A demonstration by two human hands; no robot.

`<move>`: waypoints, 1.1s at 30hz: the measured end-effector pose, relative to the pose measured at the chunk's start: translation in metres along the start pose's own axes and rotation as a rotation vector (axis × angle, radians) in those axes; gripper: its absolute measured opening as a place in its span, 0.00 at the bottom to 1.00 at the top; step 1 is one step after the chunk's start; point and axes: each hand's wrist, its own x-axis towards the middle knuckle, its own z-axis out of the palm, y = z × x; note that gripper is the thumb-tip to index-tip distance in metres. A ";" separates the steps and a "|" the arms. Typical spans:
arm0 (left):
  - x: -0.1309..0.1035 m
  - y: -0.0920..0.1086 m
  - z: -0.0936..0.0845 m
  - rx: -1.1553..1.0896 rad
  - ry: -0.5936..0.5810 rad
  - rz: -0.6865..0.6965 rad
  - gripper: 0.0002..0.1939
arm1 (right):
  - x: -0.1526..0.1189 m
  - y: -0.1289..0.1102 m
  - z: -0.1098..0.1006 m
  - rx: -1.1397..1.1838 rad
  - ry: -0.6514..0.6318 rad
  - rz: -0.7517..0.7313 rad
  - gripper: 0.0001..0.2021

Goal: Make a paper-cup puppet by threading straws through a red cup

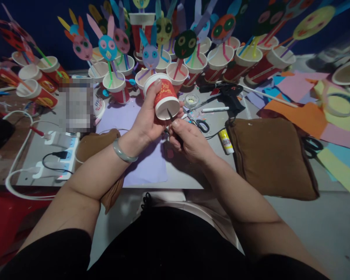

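On the near side of the red paper cup, a purple sheet lies partly covered by the left forearm. To the cup's right lies a brown cushion, a yellow glue stick just beside it. The right hand, just right of the cup's base, is closed, thumb and fingers pinching a dark pointed tool. The fist hides its other end, so pen or blade is hard to tell; its tip is at the base, though whether it pierces is unclear. The cup sits tilted in the left hand, base toward the person, thumb along its left side, fingers curled behind and mostly hidden; its mouth is out of sight. Right of the cup lie scissors, blades hard to make out. Left of it, a pixelated block masks something. Beyond it stand paper cups bearing paper faces; the highest are cut off above.
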 end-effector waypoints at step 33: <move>-0.005 0.000 -0.001 0.015 -0.024 -0.063 0.26 | -0.002 -0.006 0.001 0.087 -0.027 0.050 0.25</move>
